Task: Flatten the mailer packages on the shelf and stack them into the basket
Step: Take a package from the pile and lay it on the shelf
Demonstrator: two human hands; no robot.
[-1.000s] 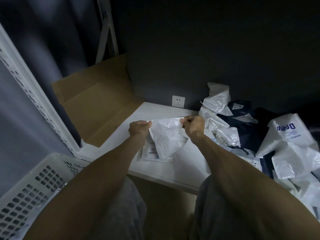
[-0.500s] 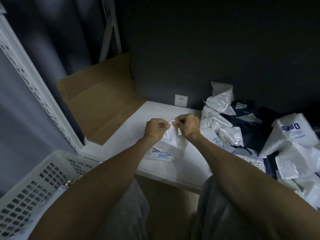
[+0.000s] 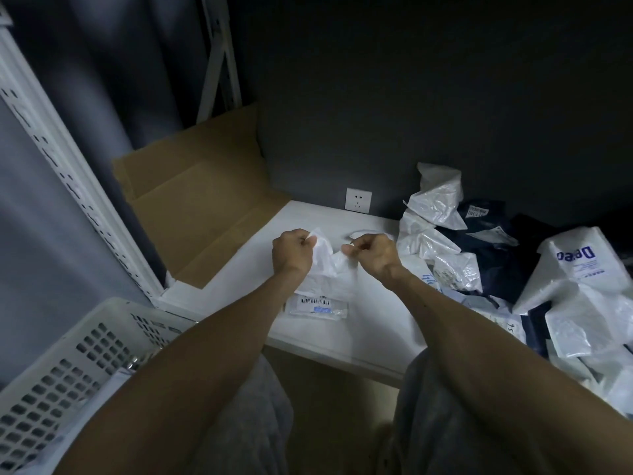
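Both hands are closed on one white mailer [image 3: 323,269], which is over the middle of the white shelf [image 3: 370,323]. The left hand [image 3: 291,250] grips its upper left edge in a fist, and the right hand [image 3: 371,257] grips the upper right edge in the same way, with the thumb on top. The two hands are near each other but apart, and the plastic between them hangs loose and wrinkled. The lower part of the mailer lies on the shelf, and there a label [image 3: 315,302] with a barcode faces up. At the right side of the shelf there is a pile [image 3: 479,258] of crumpled mailers, some white and some dark blue, which reaches the back wall and the front edge. One big white bag [image 3: 582,269] in this pile has blue letters on it. A flat piece of cardboard [image 3: 191,207] leans at the left end of the shelf, against a white post [image 3: 68,166] with holes. A white socket [image 3: 358,199] is on the dark wall behind the hands. The white basket [image 3: 68,365] stands low at the left, beside the left forearm and below the shelf edge; something pale lies in it, but I cannot tell what it is.
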